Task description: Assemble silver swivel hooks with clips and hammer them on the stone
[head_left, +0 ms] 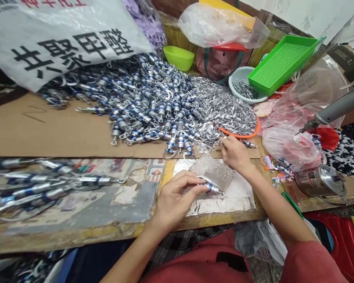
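Observation:
Between its thumb and fingers my left hand holds a small silver-and-blue cylinder with a wire loop on one side and a ring at its end. The cylinder hangs over a flat grey metal block lying on white card. My right hand reaches to the near edge of a heap of small flat metal links. Its fingertips are drawn together there, and whatever they pinch is hidden. A large heap of similar silver-and-blue cylinders lies behind my left hand.
More cylinders lie at the left of the bench. Behind stand a green basket, a pale blue bowl with metal pins and a lime bowl. A grey driver-like tool juts in from the right above a metal pot.

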The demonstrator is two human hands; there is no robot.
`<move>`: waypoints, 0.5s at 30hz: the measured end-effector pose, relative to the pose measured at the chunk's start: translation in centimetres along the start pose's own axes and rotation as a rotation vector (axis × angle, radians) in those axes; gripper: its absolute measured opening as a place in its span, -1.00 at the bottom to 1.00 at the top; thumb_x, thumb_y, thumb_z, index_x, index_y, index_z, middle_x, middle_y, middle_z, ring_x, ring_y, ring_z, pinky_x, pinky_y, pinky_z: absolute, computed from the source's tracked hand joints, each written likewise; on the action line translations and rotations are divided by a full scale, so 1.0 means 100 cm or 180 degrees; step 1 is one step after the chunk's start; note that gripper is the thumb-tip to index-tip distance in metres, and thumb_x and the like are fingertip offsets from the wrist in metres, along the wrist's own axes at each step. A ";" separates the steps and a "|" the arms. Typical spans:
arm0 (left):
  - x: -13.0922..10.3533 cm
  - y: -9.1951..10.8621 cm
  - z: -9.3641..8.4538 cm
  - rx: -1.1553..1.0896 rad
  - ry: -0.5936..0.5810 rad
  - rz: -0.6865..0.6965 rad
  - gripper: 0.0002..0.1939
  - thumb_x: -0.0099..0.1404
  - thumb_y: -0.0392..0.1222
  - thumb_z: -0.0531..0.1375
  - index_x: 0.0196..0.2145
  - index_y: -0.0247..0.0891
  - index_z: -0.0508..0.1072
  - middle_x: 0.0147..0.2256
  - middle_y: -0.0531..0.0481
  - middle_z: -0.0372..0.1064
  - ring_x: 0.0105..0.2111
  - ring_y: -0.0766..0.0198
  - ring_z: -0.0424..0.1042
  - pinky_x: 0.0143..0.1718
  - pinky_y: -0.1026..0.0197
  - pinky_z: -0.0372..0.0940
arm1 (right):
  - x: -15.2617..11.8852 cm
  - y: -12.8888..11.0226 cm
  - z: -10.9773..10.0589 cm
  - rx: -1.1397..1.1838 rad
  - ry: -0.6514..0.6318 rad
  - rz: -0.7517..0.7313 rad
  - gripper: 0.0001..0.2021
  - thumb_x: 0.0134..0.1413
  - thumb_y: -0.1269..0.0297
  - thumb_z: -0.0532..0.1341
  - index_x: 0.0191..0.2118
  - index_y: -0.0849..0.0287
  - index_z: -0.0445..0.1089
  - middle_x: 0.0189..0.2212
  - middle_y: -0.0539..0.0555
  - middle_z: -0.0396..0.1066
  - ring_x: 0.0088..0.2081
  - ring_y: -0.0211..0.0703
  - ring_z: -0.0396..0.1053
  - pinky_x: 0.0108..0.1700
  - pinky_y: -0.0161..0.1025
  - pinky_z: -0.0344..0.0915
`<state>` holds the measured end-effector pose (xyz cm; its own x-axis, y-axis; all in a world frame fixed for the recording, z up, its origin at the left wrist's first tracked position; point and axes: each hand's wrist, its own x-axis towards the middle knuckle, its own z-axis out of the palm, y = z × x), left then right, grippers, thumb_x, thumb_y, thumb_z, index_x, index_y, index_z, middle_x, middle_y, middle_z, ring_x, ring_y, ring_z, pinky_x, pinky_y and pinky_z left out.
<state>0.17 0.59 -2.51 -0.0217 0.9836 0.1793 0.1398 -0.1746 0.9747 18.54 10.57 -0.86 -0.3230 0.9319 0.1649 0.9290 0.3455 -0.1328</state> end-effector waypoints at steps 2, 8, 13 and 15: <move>-0.004 0.000 0.001 -0.0019 0.0130 0.0035 -0.96 0.05 -0.23 0.29 -0.47 -0.16 0.57 -0.44 0.00 0.43 -0.40 0.27 0.42 -0.36 0.25 0.32 | -0.013 -0.002 -0.005 0.0388 0.0222 0.0017 -0.75 0.13 0.45 0.07 -0.12 0.25 0.41 -0.25 0.16 0.44 -0.22 -0.15 0.40 -0.21 -0.24 0.34; -0.004 0.008 0.006 0.0117 0.0387 0.0680 -0.94 0.01 -0.24 0.34 -0.47 -0.14 0.57 -0.40 0.01 0.38 -0.39 0.28 0.40 -0.36 0.26 0.32 | -0.057 -0.025 -0.021 0.3062 0.0585 -0.0131 -0.90 0.05 0.31 0.24 -0.33 0.14 0.52 -0.38 0.04 0.52 -0.33 -0.23 0.45 -0.28 -0.29 0.39; -0.004 0.005 0.010 -0.0011 0.0201 0.0402 -0.81 0.02 -0.27 0.34 -0.34 -0.17 0.49 -0.48 0.10 0.41 -0.47 0.34 0.38 -0.35 0.28 0.32 | -0.069 -0.040 -0.021 0.3271 0.0610 -0.0609 -0.89 0.08 0.36 0.23 -0.34 0.15 0.53 -0.45 0.05 0.50 -0.35 -0.23 0.43 -0.27 -0.27 0.38; -0.005 0.003 0.011 -0.0060 0.0225 0.0282 -0.71 0.02 -0.26 0.35 -0.24 -0.16 0.48 -0.48 0.11 0.40 -0.45 0.33 0.39 -0.30 0.25 0.34 | -0.069 -0.042 -0.021 0.3241 0.0598 -0.0686 -0.87 0.11 0.34 0.21 -0.35 0.14 0.52 -0.46 0.05 0.50 -0.35 -0.23 0.43 -0.27 -0.25 0.38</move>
<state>1.29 0.12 -2.45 -0.0799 0.9586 0.2733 0.1255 -0.2623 0.9568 17.24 2.48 0.61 -0.3490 0.8379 0.4198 0.2374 0.5123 -0.8253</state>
